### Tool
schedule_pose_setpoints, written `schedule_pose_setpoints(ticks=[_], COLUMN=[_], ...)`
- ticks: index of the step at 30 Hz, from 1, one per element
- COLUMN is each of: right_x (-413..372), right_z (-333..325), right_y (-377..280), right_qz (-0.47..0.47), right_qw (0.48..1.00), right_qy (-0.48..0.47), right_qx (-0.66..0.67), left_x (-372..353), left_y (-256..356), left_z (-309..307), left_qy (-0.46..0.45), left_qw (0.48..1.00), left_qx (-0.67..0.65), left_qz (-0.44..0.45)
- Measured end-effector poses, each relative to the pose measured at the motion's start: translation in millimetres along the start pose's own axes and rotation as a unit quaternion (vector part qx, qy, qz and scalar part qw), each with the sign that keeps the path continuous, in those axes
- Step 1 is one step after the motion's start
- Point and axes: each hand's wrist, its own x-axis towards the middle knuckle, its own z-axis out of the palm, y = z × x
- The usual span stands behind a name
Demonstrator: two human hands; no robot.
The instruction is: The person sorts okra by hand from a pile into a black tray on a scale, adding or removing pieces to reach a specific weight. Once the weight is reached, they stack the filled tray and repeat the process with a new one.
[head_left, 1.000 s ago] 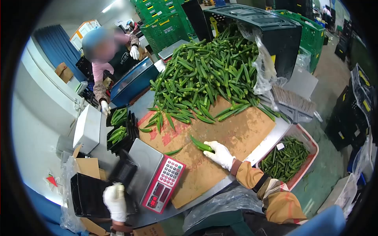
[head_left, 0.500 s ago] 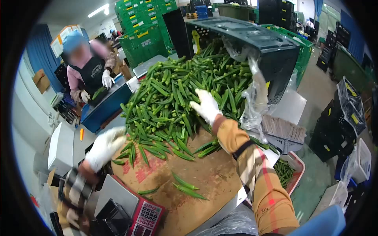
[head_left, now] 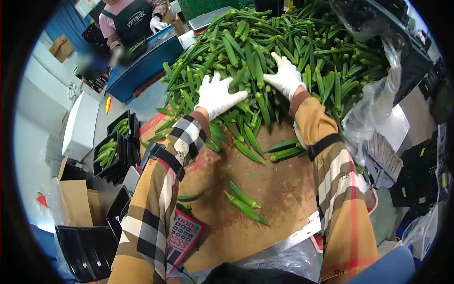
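A large heap of okra [head_left: 326, 52] covers the back of a cardboard-topped table [head_left: 288, 182]. My left hand [head_left: 220, 96], in a white glove, lies on the front of the heap, open with its fingers spread. To its right my right hand [head_left: 285, 77], gloved too, rests on the pods with thumb and fingers apart. Between the two hands one okra pod [head_left: 240, 79] looks blurred. Nearer to me, two loose okra pods [head_left: 246, 208] lie on the cardboard.
A red-edged scale [head_left: 185, 234] sits below my left forearm. Black trays [head_left: 109, 158], some with okra, are stacked at left. Plastic film hangs from a tipped dark crate [head_left: 402, 61] at right, above a brush [head_left: 384, 154]. Across a blue bin stands a co-worker [head_left: 135, 21].
My left hand has moved from beside the table onto the okra. My right hand stays on the heap, its fingers now spread. The view has shifted down and closer.
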Motion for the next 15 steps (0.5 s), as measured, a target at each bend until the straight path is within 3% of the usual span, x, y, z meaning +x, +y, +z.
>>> schedule_pose_setpoints(ticks=[1, 4, 5, 7, 8, 9, 11, 12, 15], right_x=[-9, -47, -71, -116, -144, -163, -201, -215, -249], right_z=[2, 3, 3, 22, 30, 50, 20, 17, 9], right_y=[-1, -4, -11, -14, -15, -2, -10, -8, 5], right_qz=[-0.014, -0.086, -0.092, -0.124, -0.162, -0.22, -0.189, -0.213, -0.274], right_qw=[1.0, 0.993, 0.99, 0.988, 0.985, 0.975, 0.973, 0.97, 0.954], right_qy=[-0.002, -0.037, -0.066, -0.077, -0.044, 0.027, -0.109, -0.108, -0.113], right_qx=[0.006, 0.069, 0.081, 0.047, -0.036, -0.029, 0.074, 0.05, -0.037], left_x=[-3, -51, -71, -105, -121, -132, -155, -178, -223], left_y=[-3, 19, 16, 22, 21, 16, 3, 7, 17], left_z=[-4, -20, 0, -2, -6, -2, 17, -1, -28], left_qy=[-0.035, -0.149, -0.121, -0.162, -0.209, -0.211, -0.218, -0.138, -0.195], left_qw=[0.997, 0.987, 0.981, 0.986, 0.977, 0.977, 0.973, 0.988, 0.978], left_qx=[-0.045, -0.063, -0.153, -0.044, -0.032, 0.003, 0.071, 0.017, 0.044], left_qz=[0.06, -0.001, -0.005, 0.016, 0.024, 0.024, 0.024, 0.068, 0.052])
